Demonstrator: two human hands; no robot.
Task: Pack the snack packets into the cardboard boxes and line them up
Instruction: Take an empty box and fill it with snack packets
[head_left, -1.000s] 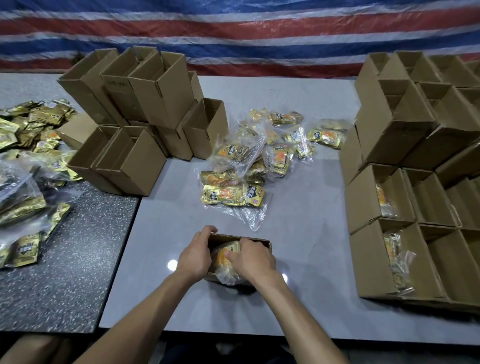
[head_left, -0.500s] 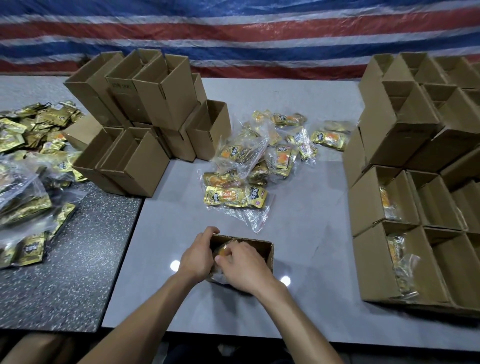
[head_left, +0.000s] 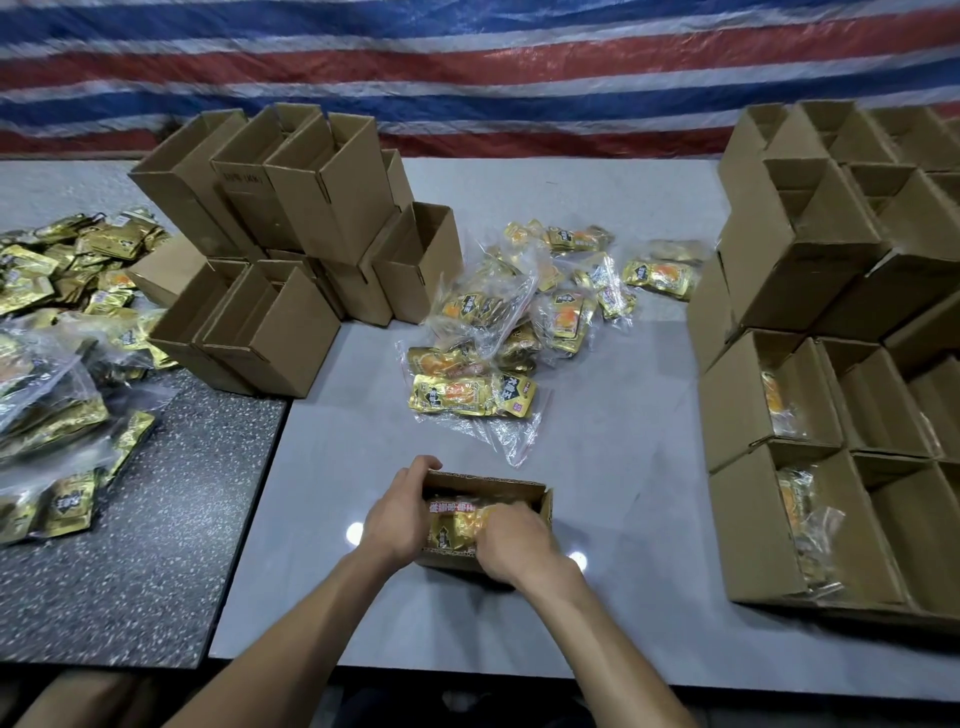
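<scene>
Holding the cardboard box on the grey table, my left grip is clamped on its left end wall, with the thumb hooked at the far corner. My right grip sits over the open top at the near right. Its fingers curl down and close on the snack packets lying inside the box. A loose heap of bagged packets lies just beyond. Open boxes are stacked far left. Rows of boxes stand at right, two of them showing packets inside.

A box is sitting at the fingers, packets lying beyond them, stacked boxes standing left, packed boxes right.
</scene>
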